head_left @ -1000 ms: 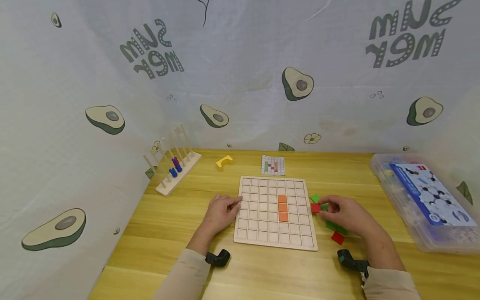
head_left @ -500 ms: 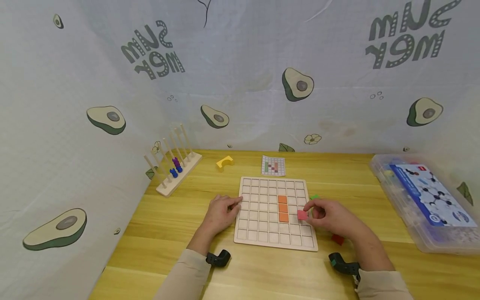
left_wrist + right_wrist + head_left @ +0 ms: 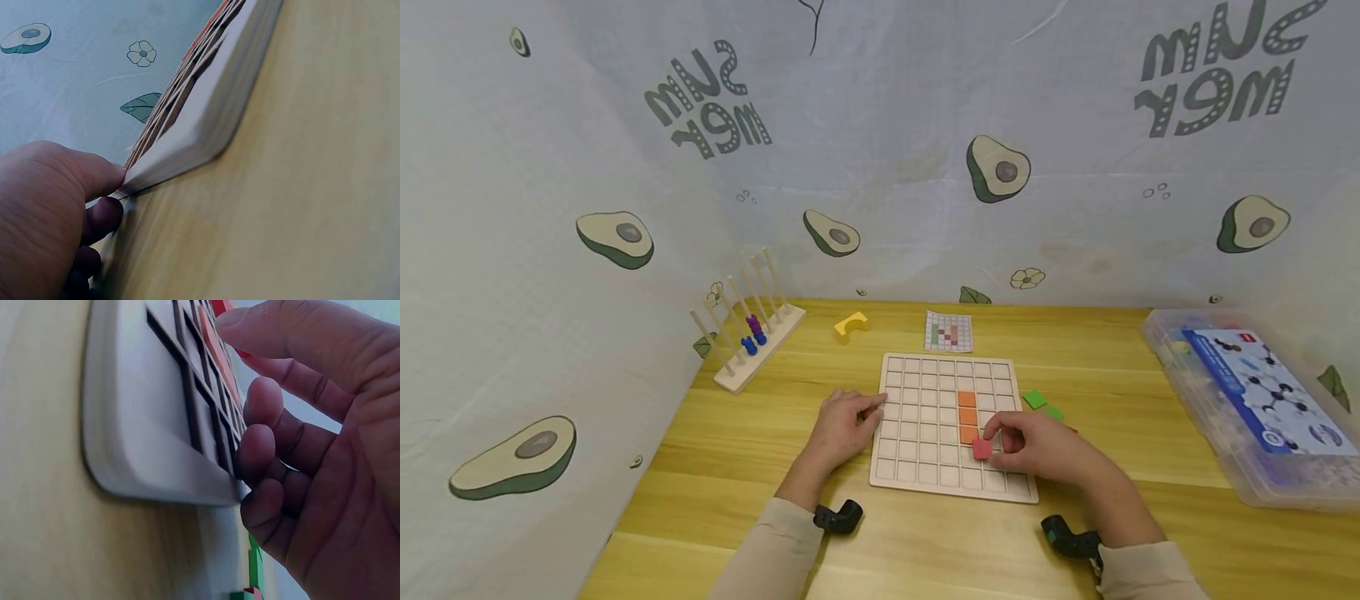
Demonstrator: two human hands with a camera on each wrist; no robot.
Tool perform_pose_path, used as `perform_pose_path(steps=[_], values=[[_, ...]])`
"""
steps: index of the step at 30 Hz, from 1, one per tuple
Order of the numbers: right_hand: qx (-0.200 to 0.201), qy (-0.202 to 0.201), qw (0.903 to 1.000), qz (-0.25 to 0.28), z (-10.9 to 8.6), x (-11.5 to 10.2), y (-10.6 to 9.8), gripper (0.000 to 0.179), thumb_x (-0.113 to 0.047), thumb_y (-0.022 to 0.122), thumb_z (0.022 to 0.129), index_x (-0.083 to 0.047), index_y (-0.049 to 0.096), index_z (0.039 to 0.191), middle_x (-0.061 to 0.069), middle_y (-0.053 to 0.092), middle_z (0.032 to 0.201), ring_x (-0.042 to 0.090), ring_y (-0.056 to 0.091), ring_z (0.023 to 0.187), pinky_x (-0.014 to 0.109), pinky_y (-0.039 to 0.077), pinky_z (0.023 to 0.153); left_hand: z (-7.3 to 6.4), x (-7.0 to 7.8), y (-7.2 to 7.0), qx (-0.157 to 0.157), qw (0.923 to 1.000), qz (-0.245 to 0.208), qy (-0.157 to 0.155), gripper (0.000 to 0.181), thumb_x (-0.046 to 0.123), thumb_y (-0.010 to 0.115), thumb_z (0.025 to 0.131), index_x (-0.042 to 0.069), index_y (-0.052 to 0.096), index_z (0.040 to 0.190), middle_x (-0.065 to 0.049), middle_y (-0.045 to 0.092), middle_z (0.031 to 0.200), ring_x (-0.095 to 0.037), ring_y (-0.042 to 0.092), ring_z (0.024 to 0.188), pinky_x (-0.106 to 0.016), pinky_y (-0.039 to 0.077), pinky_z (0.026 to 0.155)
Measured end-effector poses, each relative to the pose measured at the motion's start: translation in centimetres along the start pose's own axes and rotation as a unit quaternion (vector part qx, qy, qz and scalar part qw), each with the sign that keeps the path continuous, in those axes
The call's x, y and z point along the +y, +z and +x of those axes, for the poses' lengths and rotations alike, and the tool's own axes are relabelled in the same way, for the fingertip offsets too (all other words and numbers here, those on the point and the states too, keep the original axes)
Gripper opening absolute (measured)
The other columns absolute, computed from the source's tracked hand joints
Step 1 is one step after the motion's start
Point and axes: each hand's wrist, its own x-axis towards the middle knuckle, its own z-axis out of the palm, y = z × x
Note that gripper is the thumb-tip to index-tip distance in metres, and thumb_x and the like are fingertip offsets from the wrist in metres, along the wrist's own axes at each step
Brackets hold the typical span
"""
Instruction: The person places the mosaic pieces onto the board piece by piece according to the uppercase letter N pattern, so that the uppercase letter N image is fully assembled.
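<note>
In the head view a square wooden grid board (image 3: 917, 462) lies on the table. Three orange tiles (image 3: 967, 417) fill a short column of its cells. My right hand (image 3: 1037, 446) pinches a red square tile (image 3: 982, 450) between thumb and fingers, just over the board below the orange column. From the right wrist view, part of that red tile shows past the thumb, and the other fingers curl loosely beside the board's edge. My left hand (image 3: 842, 425) rests at the board's left edge, touching the rim with its thumb side; the left wrist view shows its thumb (image 3: 100, 175) against the board's edge.
Green tiles (image 3: 1035, 400) lie right of the board, partly hidden by my right hand. A printed pattern card (image 3: 948, 332) and a yellow arch block (image 3: 852, 324) sit behind it. A peg rack (image 3: 760, 350) stands left; a clear plastic box (image 3: 1210, 417) lies right.
My right hand has carried the red tile from beside the board leftward over it, to just below the orange column. The left hand stays at the board's edge.
</note>
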Motion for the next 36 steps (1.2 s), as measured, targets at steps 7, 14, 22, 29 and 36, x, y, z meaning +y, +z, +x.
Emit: perform_pose_path(steps=[7,14,22,29,36], values=[[0.002,0.002,0.9999,-0.014,0.2,-0.4,0.7,0.021,-0.021,0.082,0.085,-0.017,0.067,0.101,-0.003,0.052,0.076,0.007,0.047,0.067,0.022,0.04,0.06,0.0,0.1,0.0,-0.001,1.0,-0.006,-0.003,0.03,0.024,0.065,0.099,0.02,0.074,0.128,0.005,0.071,0.089,-0.01,0.042,0.077,-0.029,0.035,0.08],[0.005,-0.015,0.9993,-0.033,0.4,-0.6,1.2,0.019,-0.02,0.081,0.085,-0.02,0.067,0.098,-0.007,0.052,0.073,0.005,0.047,0.065,0.021,0.04,0.058,-0.1,0.2,-0.1,0.0,1.0,-0.006,-0.006,0.03,0.024,0.066,0.099,0.02,0.074,0.128,0.005,0.07,0.087,-0.01,0.042,0.077,-0.029,0.035,0.08],[0.003,-0.009,0.999,-0.044,0.6,-0.7,1.4,0.018,-0.018,0.081,0.085,-0.02,0.067,0.097,-0.008,0.05,0.071,0.004,0.046,0.063,0.021,0.039,0.057,-0.1,0.2,0.0,0.001,1.0,-0.003,-0.005,0.03,0.024,0.066,0.099,0.02,0.074,0.128,0.004,0.07,0.087,-0.01,0.042,0.077,-0.029,0.035,0.079],[0.006,-0.006,0.9985,-0.055,0.7,-0.7,1.5,0.018,-0.018,0.081,0.085,-0.021,0.068,0.097,-0.008,0.051,0.072,0.005,0.046,0.063,0.022,0.039,0.057,0.0,0.1,0.0,0.002,1.0,0.001,-0.002,0.03,0.025,0.066,0.099,0.021,0.074,0.128,0.004,0.072,0.09,-0.01,0.043,0.078,-0.03,0.036,0.08],[0.007,-0.003,0.9984,-0.057,0.7,-0.6,1.6,0.019,-0.019,0.082,0.084,-0.021,0.069,0.097,-0.007,0.051,0.072,0.005,0.046,0.063,0.022,0.039,0.057,-0.1,0.1,0.0,0.001,1.0,-0.004,-0.001,0.03,0.024,0.065,0.099,0.02,0.074,0.128,0.004,0.072,0.09,-0.01,0.043,0.078,-0.031,0.036,0.081]])
